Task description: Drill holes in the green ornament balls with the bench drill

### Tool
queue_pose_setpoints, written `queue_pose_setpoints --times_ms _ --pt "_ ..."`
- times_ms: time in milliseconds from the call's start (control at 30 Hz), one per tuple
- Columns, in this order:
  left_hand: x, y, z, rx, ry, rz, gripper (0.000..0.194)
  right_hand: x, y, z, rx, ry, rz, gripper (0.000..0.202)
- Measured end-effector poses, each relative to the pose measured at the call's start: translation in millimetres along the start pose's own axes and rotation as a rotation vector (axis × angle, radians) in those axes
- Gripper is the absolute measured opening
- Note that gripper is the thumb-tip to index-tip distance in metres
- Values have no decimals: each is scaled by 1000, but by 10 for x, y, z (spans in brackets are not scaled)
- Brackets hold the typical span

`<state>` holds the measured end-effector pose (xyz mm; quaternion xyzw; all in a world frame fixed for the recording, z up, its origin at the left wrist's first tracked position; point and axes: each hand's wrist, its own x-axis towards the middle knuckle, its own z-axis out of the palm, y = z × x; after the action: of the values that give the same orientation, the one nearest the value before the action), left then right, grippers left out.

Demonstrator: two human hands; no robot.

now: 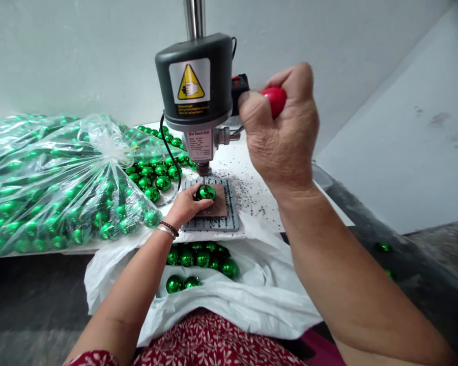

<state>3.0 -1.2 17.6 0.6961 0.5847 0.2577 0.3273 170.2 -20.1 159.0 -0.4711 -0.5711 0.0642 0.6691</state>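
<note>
A mini bench drill (194, 81) stands on the table, its thin bit pointing down at a shiny green ball (206, 192). My left hand (189, 204) grips that ball between thumb and fingers on a brown board (218, 203), which lies on the drill's grey base (232, 213). The bit reaches the top of the ball; whether it has gone in I cannot tell. Up to the right of the drill head, my right hand (284, 127) is closed around a lever with a red knob (275, 100).
A clear plastic bag (110, 147) full of green balls covers the table's left side, with loose green balls (162, 182) beside it. Dark shavings (252, 195) litter the white tabletop. More balls (203, 258) rest in white cloth-like sheeting (252, 295) at my lap. A black cable (174, 157) hangs beside the drill.
</note>
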Motion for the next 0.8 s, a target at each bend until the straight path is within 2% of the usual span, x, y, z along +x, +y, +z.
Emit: queue_pose_setpoints --times_ms 167,433,633,800 --pt "6 -30 14 -10 2 7 53 -34 25 -12 -37 18 -24 19" --pt "11 -69 8 -4 -18 30 56 -90 63 -33 -138 36 -103 13" --pt "4 -52 6 20 -19 7 62 -219 133 -81 -227 20 -194 13" --pt "-2 -37 5 7 -28 18 62 -348 205 -89 -286 62 -211 11"
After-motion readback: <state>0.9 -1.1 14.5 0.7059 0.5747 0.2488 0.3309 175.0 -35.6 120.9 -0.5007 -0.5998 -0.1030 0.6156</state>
